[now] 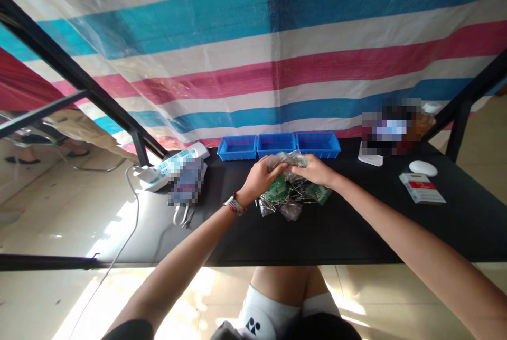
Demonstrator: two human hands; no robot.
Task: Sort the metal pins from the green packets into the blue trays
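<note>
My left hand [259, 175] and my right hand [316, 171] meet over the middle of the black table, both closed on a crinkled see-through plastic bag [285, 158]. What the bag contains is too blurred to name. Right under it lies a heap of thin silvery pin-like metal pieces [291, 195], mixed with green pieces [277, 188] that look like circuit boards or packets. More see-through plastic [291, 211] sticks out at the front of the heap. My hands hide part of this pile.
Three blue bins [236, 156] stand in a row behind my hands. At left are a white power strip [174, 167], a blurred-out object [186, 182] and a cable [137, 213]. A small box [422, 188], a white mouse-like object [423, 168] and a bottle [430, 113] are at right.
</note>
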